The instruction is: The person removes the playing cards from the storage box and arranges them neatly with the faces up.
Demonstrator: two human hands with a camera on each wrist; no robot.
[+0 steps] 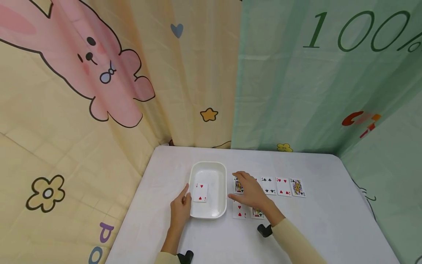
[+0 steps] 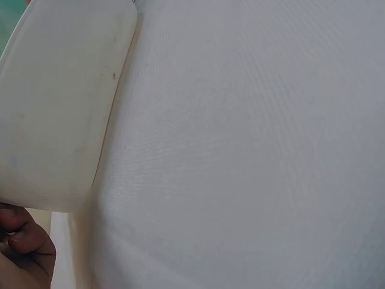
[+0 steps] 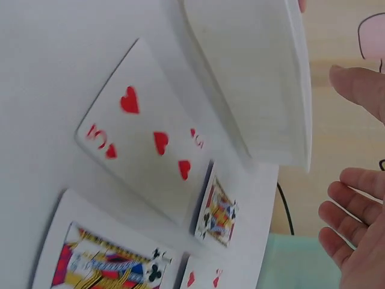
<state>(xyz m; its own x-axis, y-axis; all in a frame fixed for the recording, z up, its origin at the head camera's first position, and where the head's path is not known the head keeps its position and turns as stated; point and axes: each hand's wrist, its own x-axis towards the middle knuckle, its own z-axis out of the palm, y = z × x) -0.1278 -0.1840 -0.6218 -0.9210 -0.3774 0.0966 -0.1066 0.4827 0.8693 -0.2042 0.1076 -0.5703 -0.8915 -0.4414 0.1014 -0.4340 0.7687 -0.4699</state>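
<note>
**One card in the tray, seven outside it**

A white tray [image 1: 215,174] stands toward the left of the white table [image 1: 329,216], with one heart card [image 1: 200,193], apparently a two, in its left half. By that count, one card is in and seven lie face up to the right: five in a far row, two in a near row.

The far row holds a face card [image 1: 238,186], a heart card [image 3: 201,278] mostly hidden from the head view, a club card [image 1: 268,186], another heart card [image 1: 283,187] and a second face card [image 1: 298,187]. The near row has the three of hearts [image 3: 147,132] and a jack of clubs [image 3: 105,259].

The left hand [image 1: 180,209] grips the tray's left rim between thumb and curled fingers. The right hand [image 1: 252,193] hangs over the cards, thumb well apart from the spread fingers, holding nothing.

The tray's long axis runs near to far. The card inside lies almost parallel to it; the rightmost far card slants, its far end leaning left.
</note>
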